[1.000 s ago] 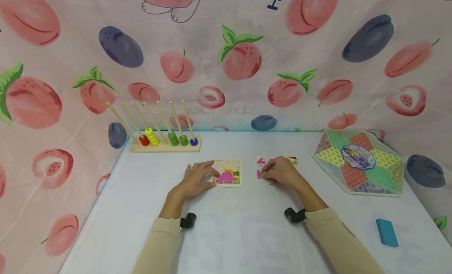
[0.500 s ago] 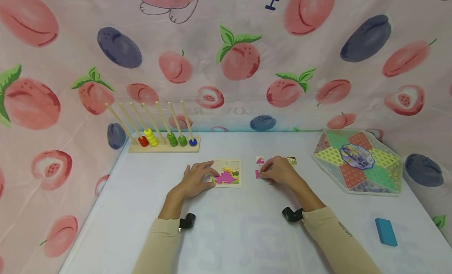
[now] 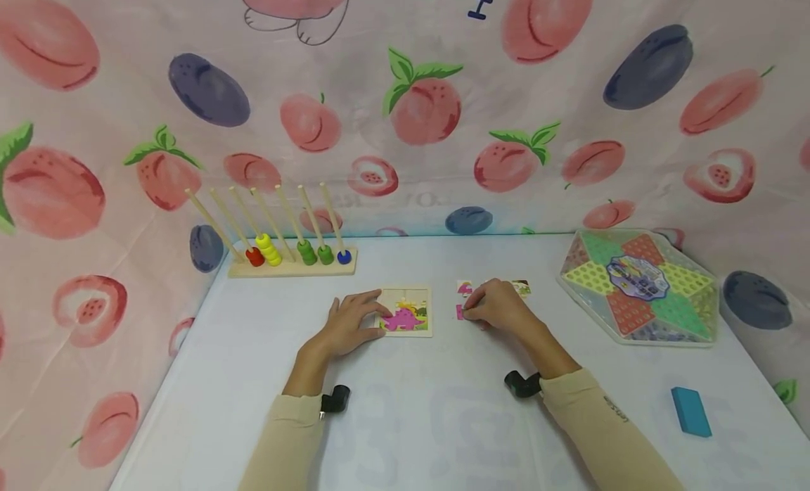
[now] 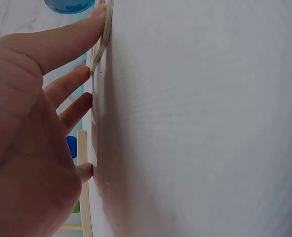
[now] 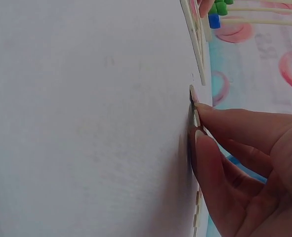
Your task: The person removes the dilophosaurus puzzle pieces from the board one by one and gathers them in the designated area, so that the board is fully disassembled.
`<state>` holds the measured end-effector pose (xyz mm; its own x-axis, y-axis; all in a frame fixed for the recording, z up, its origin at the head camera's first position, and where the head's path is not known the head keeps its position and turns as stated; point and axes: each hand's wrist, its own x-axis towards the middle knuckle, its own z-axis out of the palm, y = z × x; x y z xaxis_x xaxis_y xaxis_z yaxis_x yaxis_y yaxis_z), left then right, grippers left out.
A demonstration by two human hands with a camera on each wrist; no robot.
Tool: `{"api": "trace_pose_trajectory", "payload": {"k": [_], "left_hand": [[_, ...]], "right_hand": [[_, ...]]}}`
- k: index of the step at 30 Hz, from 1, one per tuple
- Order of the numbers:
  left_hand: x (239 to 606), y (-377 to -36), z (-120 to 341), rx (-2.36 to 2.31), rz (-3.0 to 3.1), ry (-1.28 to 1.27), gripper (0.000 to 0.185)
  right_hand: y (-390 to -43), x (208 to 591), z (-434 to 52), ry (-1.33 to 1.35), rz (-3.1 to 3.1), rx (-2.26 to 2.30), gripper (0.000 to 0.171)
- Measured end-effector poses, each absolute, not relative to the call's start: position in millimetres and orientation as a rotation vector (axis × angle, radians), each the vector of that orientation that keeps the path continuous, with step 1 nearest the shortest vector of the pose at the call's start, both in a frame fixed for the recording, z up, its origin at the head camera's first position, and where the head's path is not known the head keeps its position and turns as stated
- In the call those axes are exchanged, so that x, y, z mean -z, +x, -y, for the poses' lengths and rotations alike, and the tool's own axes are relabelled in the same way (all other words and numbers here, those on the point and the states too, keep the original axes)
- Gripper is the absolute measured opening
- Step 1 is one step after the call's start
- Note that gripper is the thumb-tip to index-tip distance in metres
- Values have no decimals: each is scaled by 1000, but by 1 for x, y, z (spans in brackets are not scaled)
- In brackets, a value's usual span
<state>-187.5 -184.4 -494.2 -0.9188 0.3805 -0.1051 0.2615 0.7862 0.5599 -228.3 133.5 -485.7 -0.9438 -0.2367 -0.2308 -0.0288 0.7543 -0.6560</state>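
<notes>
A small wooden puzzle board [image 3: 408,311] with a pink dinosaur picture lies in the middle of the white table [image 3: 436,413]. My left hand [image 3: 351,323] rests with straight fingers against the board's left edge [image 4: 104,34]. To the board's right, my right hand [image 3: 500,307] bends over loose puzzle pieces. Its thumb and forefinger pinch a pink puzzle piece [image 3: 460,313] that lies on the table, seen edge-on in the right wrist view [image 5: 195,112]. Two more loose pieces [image 3: 465,288] [image 3: 522,288] peek out behind that hand.
A wooden rack of rods with coloured beads [image 3: 291,255] stands at the back left. A hexagonal checkers board [image 3: 639,287] lies at the right. A teal block [image 3: 691,411] sits near the front right. Fruit-print cloth walls the table on three sides.
Both hands stay nearly where they were. The view has shifted slightly; nothing was picked up or let go.
</notes>
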Motion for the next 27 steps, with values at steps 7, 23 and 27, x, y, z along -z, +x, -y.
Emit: {"api": "trace_pose_trajectory", "payload": {"k": [7,23,27], "left_hand": [[495,-187,186,-841,-2755,509,28],[496,-188,186,-842,-2749,524,28],[495,-188,187,-845,-2746,525,29]], "right_hand": [[-227,489,-135,-283,-2703,930,5],[-228,481,-136,-365,-2764,802,5],[-229,473,-132,-379,-2733,792,8]]}}
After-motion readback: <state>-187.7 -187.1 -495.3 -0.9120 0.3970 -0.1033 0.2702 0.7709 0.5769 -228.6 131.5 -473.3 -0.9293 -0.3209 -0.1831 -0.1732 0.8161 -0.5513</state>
